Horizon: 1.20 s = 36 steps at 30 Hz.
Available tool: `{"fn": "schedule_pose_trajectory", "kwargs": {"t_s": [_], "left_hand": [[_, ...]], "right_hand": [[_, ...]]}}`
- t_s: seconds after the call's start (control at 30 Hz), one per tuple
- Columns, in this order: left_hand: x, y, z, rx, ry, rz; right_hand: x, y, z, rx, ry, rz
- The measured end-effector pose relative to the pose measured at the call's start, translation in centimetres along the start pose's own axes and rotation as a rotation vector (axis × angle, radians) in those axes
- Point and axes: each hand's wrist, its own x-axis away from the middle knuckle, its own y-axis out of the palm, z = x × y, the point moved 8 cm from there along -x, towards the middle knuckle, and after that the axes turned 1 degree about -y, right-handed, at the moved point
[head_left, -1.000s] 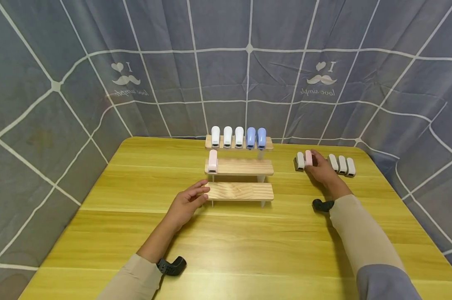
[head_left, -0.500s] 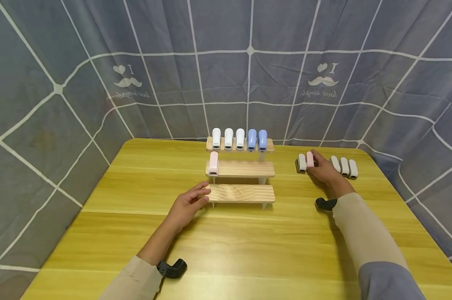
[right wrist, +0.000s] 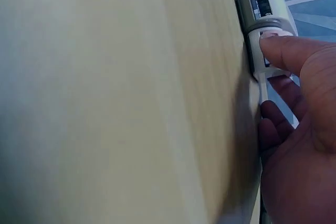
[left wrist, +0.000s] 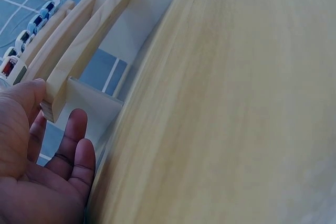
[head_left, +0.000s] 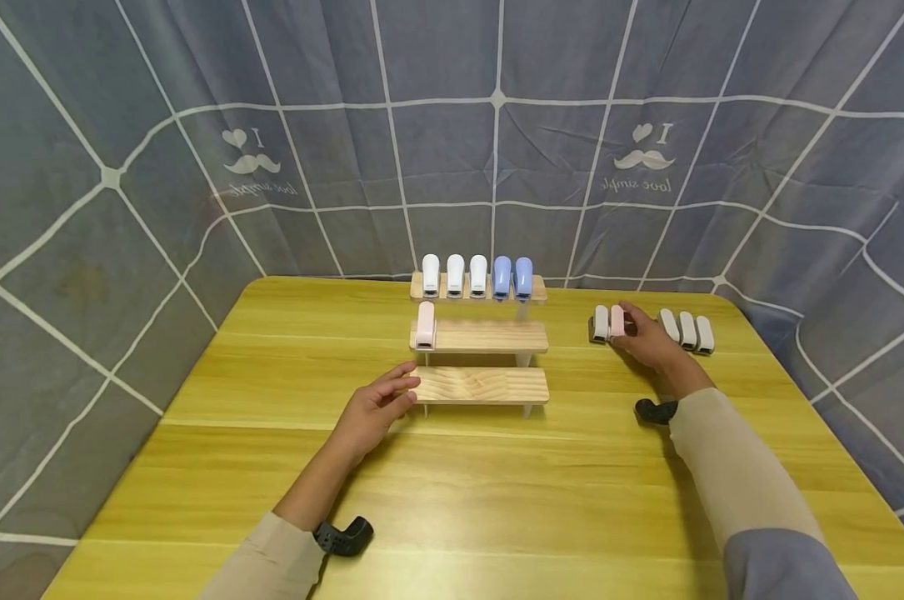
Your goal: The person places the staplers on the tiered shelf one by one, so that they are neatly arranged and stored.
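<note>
Fingers of my right hand (head_left: 652, 343) pinch a pink mini stapler (head_left: 617, 320) at the table's right. Close against its left side stands a white stapler (head_left: 600, 323); in the right wrist view my thumb (right wrist: 291, 53) presses on the held one. My left hand (head_left: 367, 415) rests at the left end of the bottom shelf (head_left: 481, 385) of a wooden three-step rack, fingers relaxed. The left wrist view shows its thumb (left wrist: 32, 95) touching the board's end. Another pink stapler (head_left: 425, 325) sits at the left of the middle shelf (head_left: 496, 337).
On the top shelf (head_left: 537, 293) stand several staplers, white ones (head_left: 455, 275) to the left and blue ones (head_left: 501, 277) to the right. Three white staplers (head_left: 687, 331) line up right of my right hand. A grey gridded curtain (head_left: 452, 150) surrounds the wooden table (head_left: 452, 500).
My right hand has shifted slightly right, its fingers still on the pink stapler. The white staplers beside it sit marginally further right. The left hand stays at the bottom shelf's end.
</note>
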Motion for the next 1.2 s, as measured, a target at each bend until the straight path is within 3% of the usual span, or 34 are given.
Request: {"fn": "schedule_pose_trajectory", "kwargs": {"t_s": [0.53, 0.73, 0.9, 1.03, 1.2], "left_hand": [[0.0, -0.1, 0.0, 0.001, 0.000, 0.007], [-0.1, -0.1, -0.1, -0.006, 0.001, 0.002], [0.0, 0.0, 0.0, -0.004, 0.008, -0.006], [0.1, 0.0, 0.1, 0.008, 0.010, -0.010], [0.0, 0.0, 0.0, 0.016, 0.008, -0.016]], "right_hand": [[1.6, 0.5, -0.4, 0.035, -0.027, 0.005], [2.4, 0.6, -0.4, -0.059, -0.011, 0.031], [2.8, 0.3, -0.7, -0.127, -0.043, 0.103], [3.6, 0.2, -1.8, -0.152, -0.079, 0.161], [4.7, 0.4, -4.8, -0.166, -0.170, 0.187]]}}
